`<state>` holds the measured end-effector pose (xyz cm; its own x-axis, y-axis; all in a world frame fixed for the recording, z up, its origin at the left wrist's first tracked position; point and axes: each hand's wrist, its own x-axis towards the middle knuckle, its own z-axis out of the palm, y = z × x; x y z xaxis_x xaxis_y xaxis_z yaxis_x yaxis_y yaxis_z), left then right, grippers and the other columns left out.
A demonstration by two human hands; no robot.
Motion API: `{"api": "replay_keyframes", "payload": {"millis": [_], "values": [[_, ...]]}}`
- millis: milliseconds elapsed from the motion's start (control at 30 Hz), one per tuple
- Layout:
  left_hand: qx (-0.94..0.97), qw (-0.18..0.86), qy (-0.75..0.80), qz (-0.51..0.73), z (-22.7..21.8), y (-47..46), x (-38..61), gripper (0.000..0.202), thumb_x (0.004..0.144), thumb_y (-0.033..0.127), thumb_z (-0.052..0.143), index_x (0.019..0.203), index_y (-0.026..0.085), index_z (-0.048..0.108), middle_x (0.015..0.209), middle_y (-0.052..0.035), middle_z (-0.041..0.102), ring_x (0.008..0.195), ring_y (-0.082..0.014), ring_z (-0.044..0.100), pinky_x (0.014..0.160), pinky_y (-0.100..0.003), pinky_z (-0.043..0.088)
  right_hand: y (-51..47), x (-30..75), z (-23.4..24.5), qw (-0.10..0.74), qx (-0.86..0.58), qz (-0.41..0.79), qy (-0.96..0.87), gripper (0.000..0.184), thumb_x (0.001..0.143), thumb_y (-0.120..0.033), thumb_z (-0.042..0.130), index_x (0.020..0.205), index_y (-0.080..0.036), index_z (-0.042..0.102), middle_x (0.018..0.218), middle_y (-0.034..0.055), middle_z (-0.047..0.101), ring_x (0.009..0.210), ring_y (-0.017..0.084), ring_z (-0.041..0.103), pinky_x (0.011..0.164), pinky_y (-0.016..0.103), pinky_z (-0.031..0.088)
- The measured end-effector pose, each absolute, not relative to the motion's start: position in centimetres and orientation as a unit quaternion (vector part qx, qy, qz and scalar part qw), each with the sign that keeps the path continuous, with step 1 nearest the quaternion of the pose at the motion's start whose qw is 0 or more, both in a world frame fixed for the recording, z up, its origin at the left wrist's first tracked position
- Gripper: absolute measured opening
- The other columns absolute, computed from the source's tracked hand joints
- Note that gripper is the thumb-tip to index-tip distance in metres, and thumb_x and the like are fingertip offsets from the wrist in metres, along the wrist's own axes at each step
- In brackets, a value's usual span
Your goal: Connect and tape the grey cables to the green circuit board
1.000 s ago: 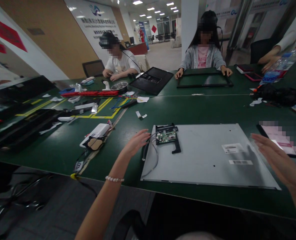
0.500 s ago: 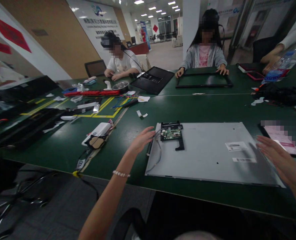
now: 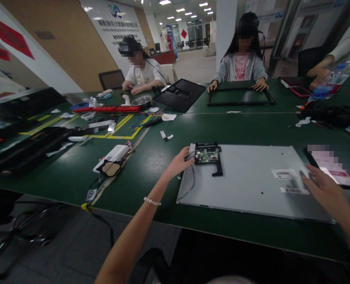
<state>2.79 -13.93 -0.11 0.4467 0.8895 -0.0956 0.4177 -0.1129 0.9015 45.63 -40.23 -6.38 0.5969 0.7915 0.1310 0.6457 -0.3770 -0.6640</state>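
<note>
A large grey metal panel (image 3: 246, 181) lies flat on the green table, just in front of me. A small green circuit board (image 3: 207, 154) in a black bracket sits at its far left corner, and grey cables (image 3: 189, 183) loop down its left side. My left hand (image 3: 179, 161) is at the panel's left edge beside the board, fingers curled onto the edge. My right hand (image 3: 324, 189) rests at the panel's right edge, fingers bent over it near two white labels (image 3: 284, 174).
A phone (image 3: 330, 167) lies right of the panel. A white device with a tan pad (image 3: 111, 159) and a cable lie to the left. Across the table, two people handle a black frame (image 3: 240, 96) and a black cover (image 3: 179, 94). Tools and yellow tape markings are far left.
Both hands, open and hovering a second ago, have moved in and closed onto the panel's left and right edges. The view has shifted slightly.
</note>
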Motion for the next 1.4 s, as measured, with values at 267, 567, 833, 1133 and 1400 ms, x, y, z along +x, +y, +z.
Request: {"api": "replay_keyframes", "payload": {"millis": [267,567,833,1133,1400], "values": [[0.862,0.378,0.306,0.148,0.8,-10.8,5.0,0.102,0.057,0.031,0.081,0.148,0.020,0.036,0.158,-0.0133,0.028,0.148,-0.0343,0.016,0.121,-0.046,0.013,-37.5,44.8,-5.8,0.260,-0.794,0.072,-0.545,0.061,0.090,-0.053,0.042,0.139,-0.016,0.048,0.137,0.0176,0.054,0.128,0.037,0.049,0.107,0.053,0.040],[0.890,0.350,0.263,0.127,-0.4,-9.8,6.7,0.108,0.056,0.034,0.082,0.151,0.022,0.031,0.152,-0.0137,0.034,0.143,-0.0355,0.026,0.119,-0.050,0.020,-35.2,42.7,-8.3,0.264,-0.725,0.019,-0.636,0.059,0.092,-0.046,0.040,0.143,-0.015,0.043,0.139,0.0165,0.052,0.135,0.036,0.041,0.112,0.057,0.032],[0.885,0.356,0.262,0.147,-1.9,-14.5,10.2,0.106,0.061,0.038,0.080,0.151,0.018,0.029,0.153,-0.0180,0.027,0.141,-0.0377,0.028,0.118,-0.051,0.024,-35.4,42.7,-9.1,0.246,-0.730,0.006,-0.638,0.061,0.094,-0.048,0.037,0.145,-0.016,0.042,0.147,0.0136,0.046,0.141,0.037,0.033,0.113,0.060,0.029],[0.890,0.378,0.225,0.121,-1.5,-17.9,12.3,0.105,0.068,0.046,0.077,0.153,0.016,0.024,0.158,-0.0189,0.019,0.145,-0.0384,0.022,0.117,-0.054,0.025,-35.6,42.4,-8.3,0.244,-0.741,0.032,-0.625,0.058,0.095,-0.048,0.037,0.143,-0.015,0.046,0.145,0.0132,0.050,0.140,0.037,0.033,0.114,0.058,0.030],[0.899,0.364,0.217,0.114,-1.7,-19.1,13.2,0.106,0.071,0.052,0.075,0.155,0.019,0.019,0.160,-0.0174,0.018,0.147,-0.0370,0.020,0.118,-0.055,0.024,-35.6,42.9,-9.0,0.245,-0.740,0.020,-0.626,0.056,0.095,-0.046,0.039,0.142,-0.016,0.045,0.142,0.0133,0.052,0.138,0.037,0.037,0.111,0.057,0.034]]}}
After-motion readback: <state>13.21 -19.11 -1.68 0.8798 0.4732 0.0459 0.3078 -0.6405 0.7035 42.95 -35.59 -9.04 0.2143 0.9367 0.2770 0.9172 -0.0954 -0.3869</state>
